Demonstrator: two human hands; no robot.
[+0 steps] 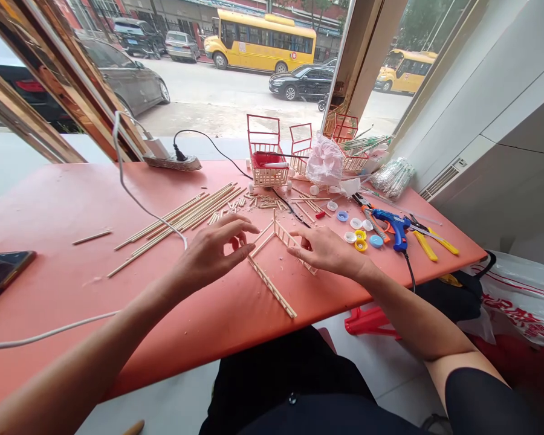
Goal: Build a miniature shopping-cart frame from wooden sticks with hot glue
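A small frame of pale wooden sticks with ladder-like sides stands on the table in front of me. My left hand is at its left corner, fingers curved and apart. The thumb tip comes close to the sticks; whether it touches them I cannot tell. On the other side, my right hand has its thumb and index finger around the right ladder-like side, and its other fingers are curled under. Behind the frame lie short cut sticks. Long wooden sticks are spread beyond my left hand.
A red and cream miniature cart stands at the back beside a crumpled plastic bag. Bottle caps, a blue glue gun and yellow-handled pliers lie right. A phone, power strip and white cable are left.
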